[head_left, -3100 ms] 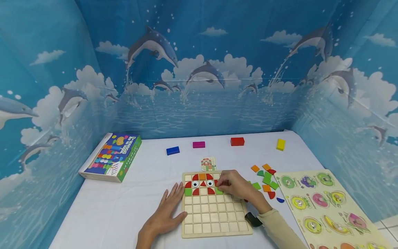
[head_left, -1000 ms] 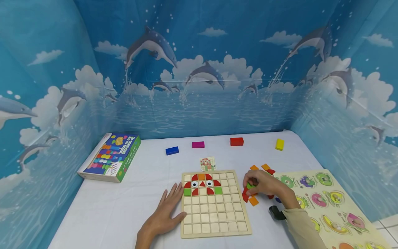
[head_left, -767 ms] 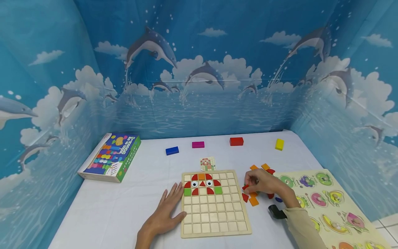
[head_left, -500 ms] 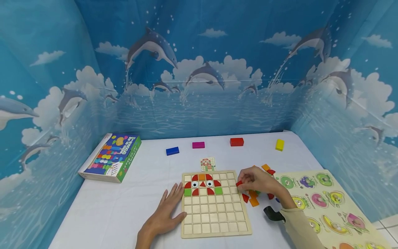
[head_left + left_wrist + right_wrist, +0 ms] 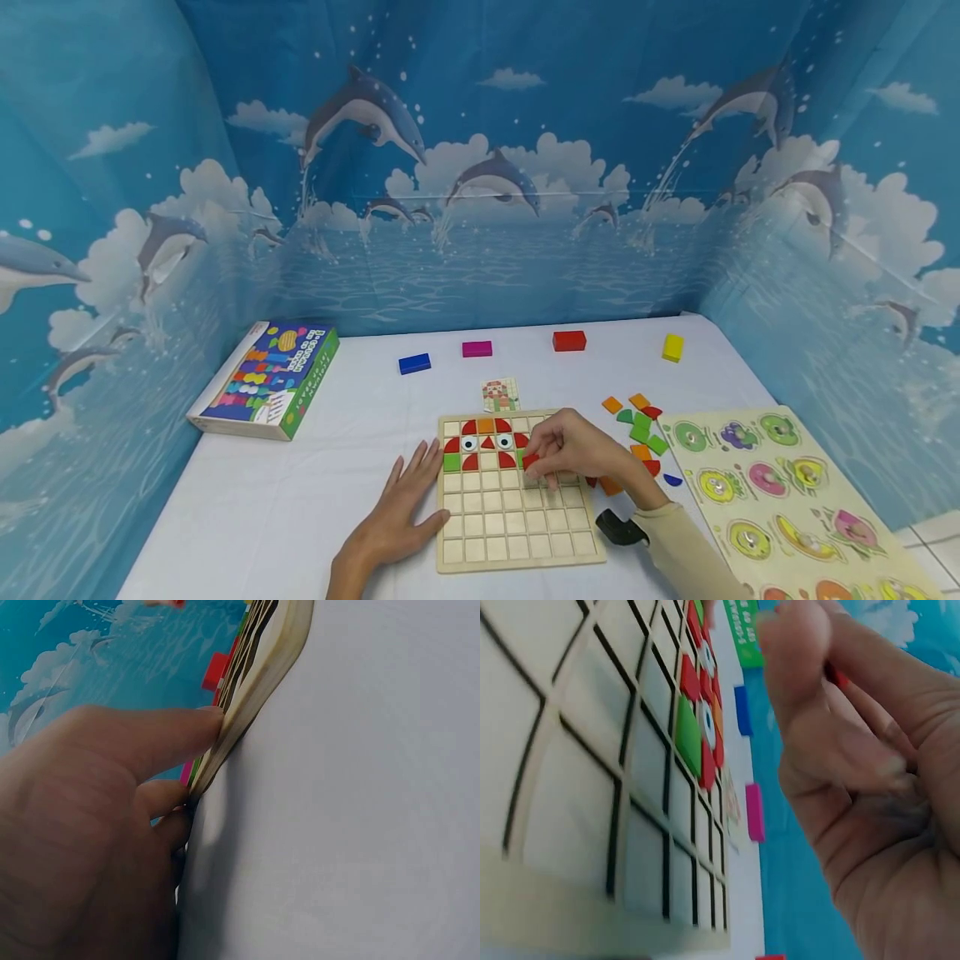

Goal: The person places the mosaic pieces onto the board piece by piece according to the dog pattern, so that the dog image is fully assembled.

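A wooden grid board [image 5: 517, 525] lies on the white cloth. Its upper squares hold red quarter-round pieces, an orange square [image 5: 486, 425], green squares and two eye discs [image 5: 468, 443]. My right hand [image 5: 573, 446] pinches a small red piece [image 5: 530, 461] over the board, beside the right green square; its exact shape is partly covered by the fingers. In the right wrist view the fingers [image 5: 802, 652] hide most of that piece. With fingers spread, my left hand [image 5: 393, 521] rests flat on the cloth; its thumb and fingertips touch the board's left edge [image 5: 277, 660].
A small pattern card [image 5: 501, 395] lies behind the board. Loose coloured pieces [image 5: 641, 433] are scattered at right, near a fruit puzzle board [image 5: 780, 492]. Blue [image 5: 415, 363], magenta [image 5: 477, 349], red [image 5: 569, 341] and yellow [image 5: 672, 347] blocks line the back. A game box [image 5: 266, 379] stands left.
My right hand went from the board to the loose pieces, picked up a red piece and brought it left over the board. The left hand has stayed at the board's edge.
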The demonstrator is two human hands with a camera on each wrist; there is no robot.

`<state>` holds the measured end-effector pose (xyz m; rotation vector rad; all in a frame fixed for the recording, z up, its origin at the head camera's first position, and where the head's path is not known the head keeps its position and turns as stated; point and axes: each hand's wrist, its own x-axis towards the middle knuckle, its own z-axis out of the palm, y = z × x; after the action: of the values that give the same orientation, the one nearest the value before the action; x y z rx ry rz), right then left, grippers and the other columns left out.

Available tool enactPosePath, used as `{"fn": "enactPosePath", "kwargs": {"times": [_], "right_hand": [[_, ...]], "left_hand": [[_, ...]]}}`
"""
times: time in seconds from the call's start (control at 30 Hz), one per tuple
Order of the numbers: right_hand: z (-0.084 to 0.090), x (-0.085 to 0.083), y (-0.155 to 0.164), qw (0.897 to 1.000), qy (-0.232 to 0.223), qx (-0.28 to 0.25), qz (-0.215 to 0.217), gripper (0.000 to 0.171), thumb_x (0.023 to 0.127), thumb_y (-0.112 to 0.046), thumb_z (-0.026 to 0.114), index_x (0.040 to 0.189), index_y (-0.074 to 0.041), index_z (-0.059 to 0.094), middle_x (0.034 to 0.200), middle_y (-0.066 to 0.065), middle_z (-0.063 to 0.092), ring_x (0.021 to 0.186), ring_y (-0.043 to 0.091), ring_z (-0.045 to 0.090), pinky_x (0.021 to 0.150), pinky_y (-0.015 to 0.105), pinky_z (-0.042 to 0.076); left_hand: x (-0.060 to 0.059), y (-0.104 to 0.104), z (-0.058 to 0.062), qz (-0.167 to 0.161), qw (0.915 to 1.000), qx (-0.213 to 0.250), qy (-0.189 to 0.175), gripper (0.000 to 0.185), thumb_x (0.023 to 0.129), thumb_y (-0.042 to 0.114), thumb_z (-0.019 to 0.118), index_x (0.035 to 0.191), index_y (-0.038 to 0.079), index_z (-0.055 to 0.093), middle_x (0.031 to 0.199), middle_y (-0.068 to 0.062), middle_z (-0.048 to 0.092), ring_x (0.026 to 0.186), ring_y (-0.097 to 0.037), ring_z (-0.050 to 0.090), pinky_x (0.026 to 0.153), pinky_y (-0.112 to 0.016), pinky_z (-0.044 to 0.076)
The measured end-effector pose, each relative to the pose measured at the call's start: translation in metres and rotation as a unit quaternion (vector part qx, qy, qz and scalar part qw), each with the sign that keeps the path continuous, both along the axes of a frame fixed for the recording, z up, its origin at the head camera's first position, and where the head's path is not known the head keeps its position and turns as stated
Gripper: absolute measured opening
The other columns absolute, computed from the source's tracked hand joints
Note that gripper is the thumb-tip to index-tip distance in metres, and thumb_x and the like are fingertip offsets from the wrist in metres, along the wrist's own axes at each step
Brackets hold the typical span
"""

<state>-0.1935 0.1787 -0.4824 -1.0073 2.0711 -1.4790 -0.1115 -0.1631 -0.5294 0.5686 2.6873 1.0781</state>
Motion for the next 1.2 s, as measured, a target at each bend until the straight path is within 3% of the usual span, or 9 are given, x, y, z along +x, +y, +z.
{"fn": "enactPosePath", "kwargs": {"times": [0.1, 0.17, 0.3, 0.53, 0.87, 1.2], "right_hand": [[-0.001, 0.000, -0.017, 1.000, 0.022, 0.001, -0.007, 0.016, 0.089, -0.006, 0.088, 0.101, 0.003, 0.082, 0.071, 0.020, 0.073, 0.049, 0.040, 0.063, 0.058, 0.023, 0.061], [-0.001, 0.001, -0.028, 0.999, 0.045, 0.008, -0.015, 0.015, 0.087, -0.007, 0.090, 0.099, 0.001, 0.084, 0.074, 0.014, 0.076, 0.050, 0.030, 0.062, 0.055, 0.021, 0.057], [-0.001, 0.001, -0.048, 0.997, 0.075, 0.023, -0.022, 0.017, 0.088, -0.010, 0.090, 0.102, -0.001, 0.086, 0.088, 0.002, 0.081, 0.065, 0.010, 0.066, 0.061, 0.023, 0.059], [-0.009, 0.003, -0.075, 0.999, 0.021, 0.041, -0.016, 0.014, 0.087, -0.005, 0.089, 0.101, -0.004, 0.087, 0.080, -0.001, 0.080, 0.053, 0.031, 0.070, 0.054, 0.023, 0.061], [-0.016, 0.005, -0.096, 0.999, 0.000, 0.049, -0.012, 0.008, 0.089, -0.001, 0.087, 0.095, -0.006, 0.085, 0.080, 0.001, 0.080, 0.053, 0.027, 0.071, 0.054, 0.025, 0.062], [-0.021, 0.000, -0.100, 0.997, -0.010, 0.063, -0.032, 0.010, 0.089, -0.001, 0.087, 0.094, -0.010, 0.085, 0.078, 0.001, 0.079, 0.052, 0.014, 0.064, 0.052, 0.019, 0.056]], "left_hand": [[-0.001, 0.000, 0.000, 0.000, 1.0000, -0.004, -0.002, 0.087, 0.102, 0.025, 0.073, 0.173, 0.013, 0.024, 0.181, 0.003, 0.014, 0.168, -0.024, 0.004, 0.135, -0.047, -0.004], [-0.002, 0.000, -0.001, -0.002, 1.0000, -0.005, -0.002, 0.087, 0.102, 0.025, 0.073, 0.173, 0.012, 0.024, 0.181, 0.002, 0.014, 0.168, -0.025, 0.004, 0.135, -0.049, -0.003], [-0.002, -0.001, -0.001, -0.003, 1.0000, -0.007, -0.003, 0.087, 0.102, 0.026, 0.073, 0.173, 0.012, 0.024, 0.181, 0.002, 0.014, 0.168, -0.025, 0.003, 0.135, -0.050, -0.003], [-0.001, -0.002, 0.000, -0.009, 0.9999, 0.005, 0.001, 0.087, 0.102, 0.025, 0.073, 0.172, 0.010, 0.025, 0.181, 0.000, 0.015, 0.168, -0.027, 0.004, 0.135, -0.054, -0.003], [0.001, -0.001, 0.003, -0.013, 0.9997, 0.016, 0.011, 0.085, 0.102, 0.024, 0.074, 0.171, 0.007, 0.027, 0.180, -0.004, 0.018, 0.168, -0.033, 0.008, 0.134, -0.060, -0.001], [0.001, -0.001, 0.003, -0.004, 0.9999, 0.010, 0.007, 0.086, 0.101, 0.024, 0.074, 0.172, 0.009, 0.027, 0.181, -0.002, 0.018, 0.168, -0.030, 0.008, 0.134, -0.058, 0.001]]}}
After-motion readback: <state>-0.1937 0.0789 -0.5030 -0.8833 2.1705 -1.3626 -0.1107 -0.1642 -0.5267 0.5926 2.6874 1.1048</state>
